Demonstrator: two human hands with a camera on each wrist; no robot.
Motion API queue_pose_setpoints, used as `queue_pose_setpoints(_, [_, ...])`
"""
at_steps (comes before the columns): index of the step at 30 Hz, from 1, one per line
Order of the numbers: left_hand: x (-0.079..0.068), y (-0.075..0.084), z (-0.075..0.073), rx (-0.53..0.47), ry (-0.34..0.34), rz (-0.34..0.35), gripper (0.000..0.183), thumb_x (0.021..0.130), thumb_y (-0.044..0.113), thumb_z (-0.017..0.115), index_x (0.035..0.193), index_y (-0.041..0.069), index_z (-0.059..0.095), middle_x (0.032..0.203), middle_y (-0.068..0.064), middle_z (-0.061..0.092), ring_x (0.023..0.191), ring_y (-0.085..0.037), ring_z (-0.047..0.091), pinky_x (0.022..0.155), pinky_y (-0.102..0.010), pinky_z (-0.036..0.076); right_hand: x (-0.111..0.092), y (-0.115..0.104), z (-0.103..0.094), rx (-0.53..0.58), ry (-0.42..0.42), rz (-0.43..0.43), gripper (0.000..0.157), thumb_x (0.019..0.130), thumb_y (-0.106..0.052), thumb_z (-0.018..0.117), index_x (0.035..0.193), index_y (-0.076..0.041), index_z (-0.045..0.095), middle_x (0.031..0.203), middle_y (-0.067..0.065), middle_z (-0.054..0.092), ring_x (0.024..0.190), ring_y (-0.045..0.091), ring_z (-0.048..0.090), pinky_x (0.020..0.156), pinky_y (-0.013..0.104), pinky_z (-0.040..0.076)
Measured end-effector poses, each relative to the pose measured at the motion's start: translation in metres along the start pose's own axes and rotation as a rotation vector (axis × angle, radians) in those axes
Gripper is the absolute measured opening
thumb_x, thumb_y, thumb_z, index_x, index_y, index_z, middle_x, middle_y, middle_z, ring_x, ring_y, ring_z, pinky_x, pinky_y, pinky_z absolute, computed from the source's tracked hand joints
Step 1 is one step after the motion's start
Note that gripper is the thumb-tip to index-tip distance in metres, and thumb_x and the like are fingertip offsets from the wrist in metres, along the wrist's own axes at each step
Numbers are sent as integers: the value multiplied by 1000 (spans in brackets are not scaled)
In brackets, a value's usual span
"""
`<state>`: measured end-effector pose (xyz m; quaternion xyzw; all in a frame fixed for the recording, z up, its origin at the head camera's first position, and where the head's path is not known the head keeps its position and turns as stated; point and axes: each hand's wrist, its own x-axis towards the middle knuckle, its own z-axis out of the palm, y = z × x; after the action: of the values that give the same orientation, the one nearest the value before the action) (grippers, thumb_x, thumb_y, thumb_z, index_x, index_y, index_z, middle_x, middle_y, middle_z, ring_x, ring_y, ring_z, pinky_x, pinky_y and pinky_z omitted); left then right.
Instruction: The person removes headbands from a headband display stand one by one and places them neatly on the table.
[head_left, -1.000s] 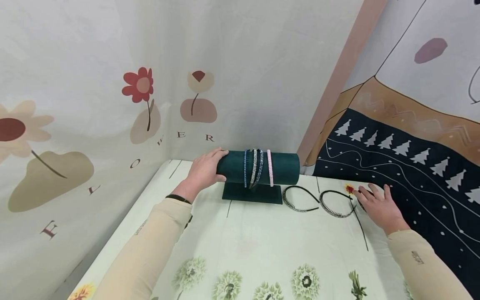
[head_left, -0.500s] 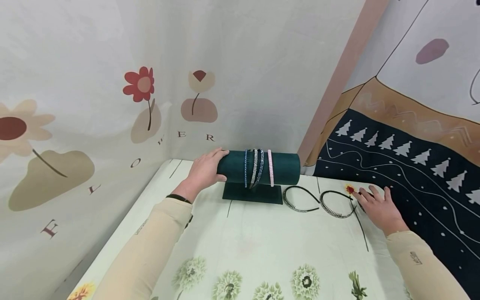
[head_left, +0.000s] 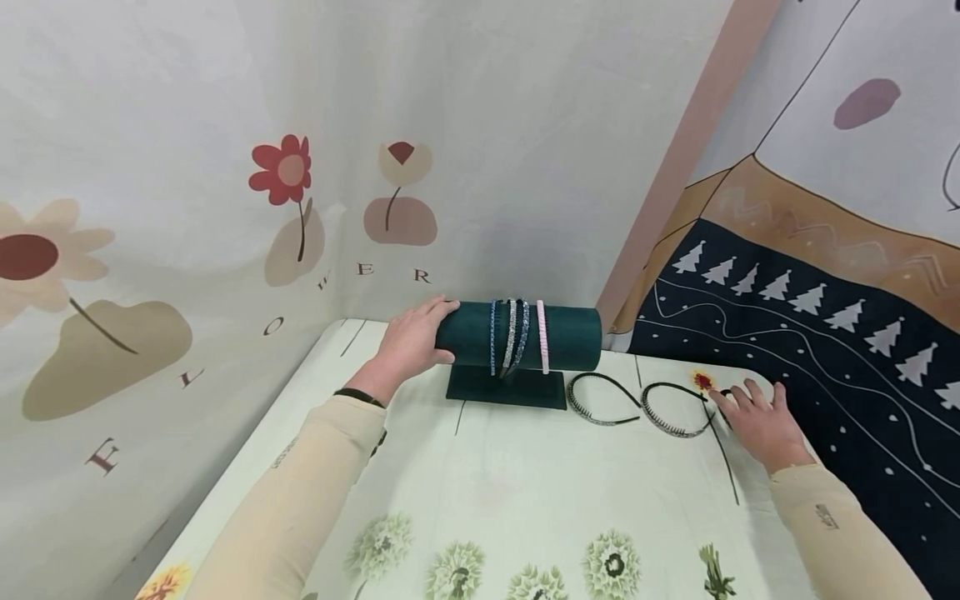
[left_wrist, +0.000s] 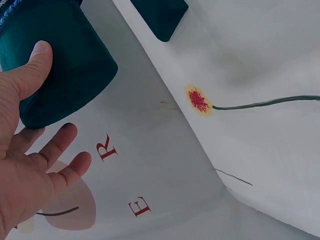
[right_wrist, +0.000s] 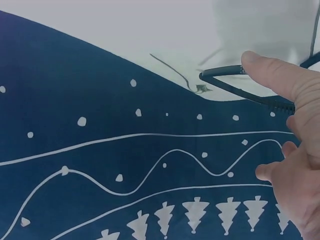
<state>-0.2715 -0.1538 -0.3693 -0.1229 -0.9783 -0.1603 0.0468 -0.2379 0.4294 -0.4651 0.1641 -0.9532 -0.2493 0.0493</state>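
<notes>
A dark green padded roll on a stand [head_left: 570, 337] carries several headbands: a blue one [head_left: 492, 337], a silver one [head_left: 511, 333], a dark glittery one [head_left: 523, 333] and a pink one [head_left: 542, 337]. My left hand [head_left: 408, 343] grips the roll's left end, its thumb in front in the left wrist view. At the table's right, my right hand [head_left: 763, 427] pinches a black headband [right_wrist: 222, 71], with the thumb on it in the right wrist view. Most of that headband is hidden under the hand in the head view.
Two black headbands with glittery fronts lie between stand and right hand, one nearer the stand [head_left: 588, 416] and one farther right [head_left: 667, 427]. The table has a pale flowered cloth [head_left: 525, 483]. Printed curtains [head_left: 510, 150] rise behind and beside it.
My right hand has shifted slightly nearer and its fingers have bent more around the headband. The left hand holds the roll as before.
</notes>
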Motion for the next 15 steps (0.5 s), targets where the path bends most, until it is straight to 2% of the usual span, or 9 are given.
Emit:
queue_pose_setpoints(8, [-2, -1, 0, 1, 1, -3, 92, 92, 30, 86, 168, 21, 35, 178, -12, 29, 157, -43, 40, 124, -67, 39, 5, -1, 3, 11, -24, 5, 57, 97, 16, 55, 149, -7, 53, 144, 29, 61, 141, 54, 48, 115, 83, 32])
queue_pose_setpoints(15, [-1, 0, 1, 12, 1, 2, 92, 93, 31, 86, 168, 21, 35, 178, -11, 29, 157, -42, 40, 124, -65, 40, 3, -1, 6, 1, -18, 3, 58, 96, 17, 57, 149, -7, 53, 142, 29, 61, 140, 53, 49, 113, 83, 34])
